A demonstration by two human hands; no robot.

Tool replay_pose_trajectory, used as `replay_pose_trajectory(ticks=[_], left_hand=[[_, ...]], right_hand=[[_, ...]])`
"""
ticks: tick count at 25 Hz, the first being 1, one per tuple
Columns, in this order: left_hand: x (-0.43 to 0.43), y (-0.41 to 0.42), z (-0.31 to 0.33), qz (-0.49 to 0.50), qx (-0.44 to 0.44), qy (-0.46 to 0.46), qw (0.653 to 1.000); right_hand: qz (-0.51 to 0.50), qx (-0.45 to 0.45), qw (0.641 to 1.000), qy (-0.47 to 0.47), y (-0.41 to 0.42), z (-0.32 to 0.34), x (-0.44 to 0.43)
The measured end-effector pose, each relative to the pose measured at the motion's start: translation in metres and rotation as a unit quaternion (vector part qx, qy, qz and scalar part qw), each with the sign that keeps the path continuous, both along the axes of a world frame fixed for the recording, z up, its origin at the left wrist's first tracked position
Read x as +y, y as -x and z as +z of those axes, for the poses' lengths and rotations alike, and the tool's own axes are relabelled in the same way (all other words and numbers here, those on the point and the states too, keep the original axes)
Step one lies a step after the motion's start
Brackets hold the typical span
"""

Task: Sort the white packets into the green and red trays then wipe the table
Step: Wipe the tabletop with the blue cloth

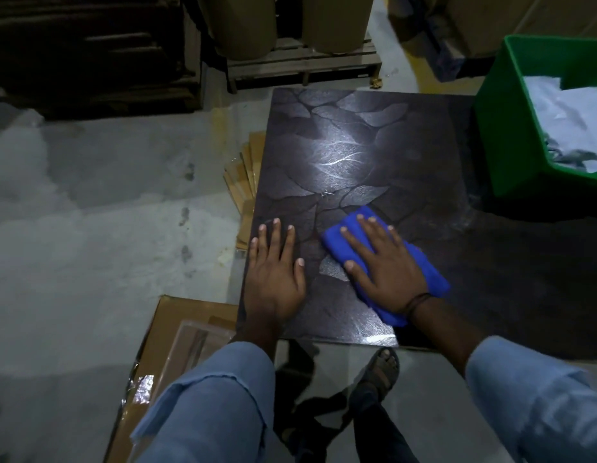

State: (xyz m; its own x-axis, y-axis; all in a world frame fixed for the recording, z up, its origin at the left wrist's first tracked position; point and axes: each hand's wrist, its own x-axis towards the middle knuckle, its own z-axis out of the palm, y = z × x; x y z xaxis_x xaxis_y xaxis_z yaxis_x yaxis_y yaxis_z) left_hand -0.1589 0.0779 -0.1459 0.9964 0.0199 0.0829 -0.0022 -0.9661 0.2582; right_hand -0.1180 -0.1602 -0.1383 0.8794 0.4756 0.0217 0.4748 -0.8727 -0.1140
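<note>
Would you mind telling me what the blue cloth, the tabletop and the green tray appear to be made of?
Blue cloth: soft, matte fabric, probably microfibre or terry; it bunches under the right hand.
Tabletop: dark, glossy laminate or polished stone-look sheet; it reflects a bright glare and shows a leaf-like pattern.
Green tray: seemingly rigid moulded plastic, with smooth uniform walls.

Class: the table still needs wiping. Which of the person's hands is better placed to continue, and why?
Right. The right hand lies flat on the blue cloth on the table; the left hand rests bare on the tabletop.
</note>
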Motion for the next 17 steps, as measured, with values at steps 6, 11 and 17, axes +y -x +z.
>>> replay_pose_trajectory(ticks=[6,11,17], left_hand=[[0.000,0.000,-0.005,-0.003,-0.024,0.008,1.000],[0.000,0.000,-0.006,-0.003,-0.029,0.012,0.999],[0.001,-0.001,-0.009,-0.006,-0.034,0.022,0.999]], right_hand=[[-0.110,0.014,0.994,-0.020,-0.095,-0.007,0.083],[-0.020,0.013,1.000,-0.019,-0.136,-0.007,0.086],[0.054,-0.005,0.999,-0.004,-0.126,-0.011,0.073]])
